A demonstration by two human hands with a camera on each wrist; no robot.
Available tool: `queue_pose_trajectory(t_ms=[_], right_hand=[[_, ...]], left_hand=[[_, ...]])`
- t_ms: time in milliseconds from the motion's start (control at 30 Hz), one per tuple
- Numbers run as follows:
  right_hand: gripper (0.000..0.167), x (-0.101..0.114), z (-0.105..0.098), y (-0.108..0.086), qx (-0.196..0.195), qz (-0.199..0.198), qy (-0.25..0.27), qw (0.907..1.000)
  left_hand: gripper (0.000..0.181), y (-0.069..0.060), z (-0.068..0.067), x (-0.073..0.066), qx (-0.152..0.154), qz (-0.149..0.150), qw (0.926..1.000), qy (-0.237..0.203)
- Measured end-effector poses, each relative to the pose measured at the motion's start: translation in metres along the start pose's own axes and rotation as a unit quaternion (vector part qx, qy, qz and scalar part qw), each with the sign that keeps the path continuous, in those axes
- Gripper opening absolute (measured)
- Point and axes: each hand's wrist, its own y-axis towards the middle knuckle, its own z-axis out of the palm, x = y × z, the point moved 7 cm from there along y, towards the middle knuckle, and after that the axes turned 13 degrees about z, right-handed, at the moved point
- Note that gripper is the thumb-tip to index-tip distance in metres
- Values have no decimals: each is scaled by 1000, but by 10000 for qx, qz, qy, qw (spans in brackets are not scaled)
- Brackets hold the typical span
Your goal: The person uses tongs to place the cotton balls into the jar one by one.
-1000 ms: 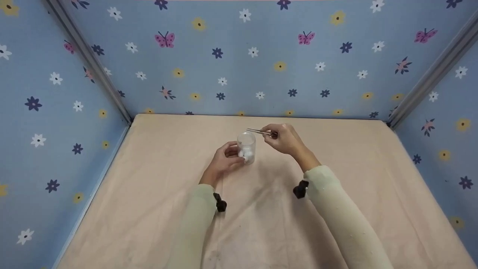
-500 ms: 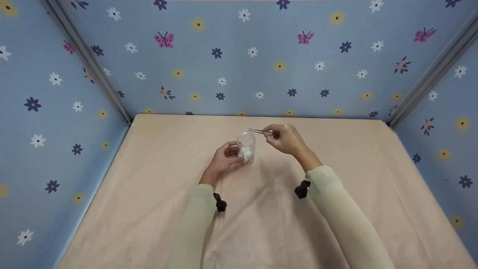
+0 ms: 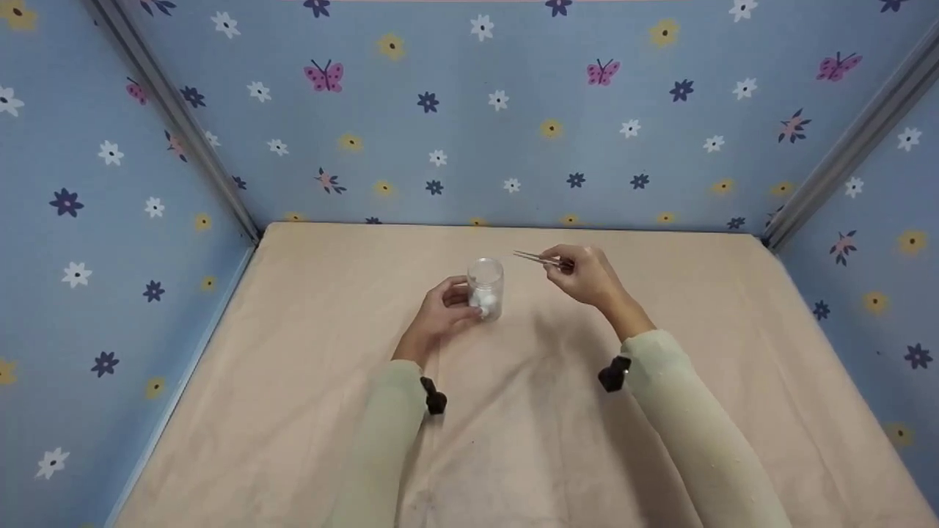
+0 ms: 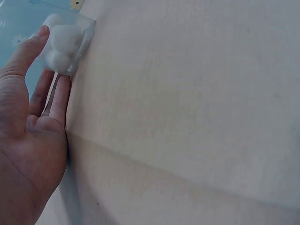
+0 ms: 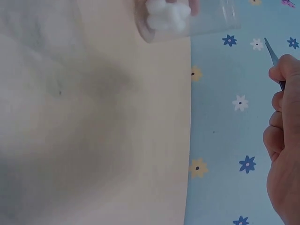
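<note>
A clear jar point(image 3: 486, 274) stands upright on the cloth, its top uncovered. Several white cotton balls point(image 4: 64, 38) lie at its bottom. My left hand point(image 3: 440, 311) holds the jar from its left side, the thumb on the near wall and the other fingers behind. To the right of the jar, my right hand point(image 3: 584, 274) pinches metal tweezers point(image 3: 534, 258), whose tips point left, apart from the jar's rim. Between the tips I see nothing. The right wrist view has the tweezers point(image 5: 270, 50) at its right edge and the jar point(image 5: 211, 21) at the top.
A pale peach cloth point(image 3: 293, 330) with a few creases covers the table. Blue flowered panels point(image 3: 469, 110) rise behind and at both sides, with grey posts point(image 3: 176, 117) at the corners. A black wrist camera point(image 3: 615, 374) sits on each sleeve.
The right hand has moved right with the tweezers, from above the jar's rim to a short way off. The left hand and the jar have stayed in place.
</note>
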Motion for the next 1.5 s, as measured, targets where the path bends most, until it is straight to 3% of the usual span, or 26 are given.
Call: queue_pose_trajectory(t_ms=[300,933,1167,1500], right_hand=[[21,-23,-12,-6,-71,159,-25,9998],[19,-49,-18,-27,-419,310,237,9984],[19,-53,-17,-32,-402,389,553,9969],[19,-54,-12,-37,-39,445,831,9955]], left_hand=[[66,0,-1,-1,71,65,9999,51],[64,2,0,-3,35,157,9998,65],[67,0,0,0,-8,-56,10000,-74],[65,2,-1,1,-19,2,10000,95]])
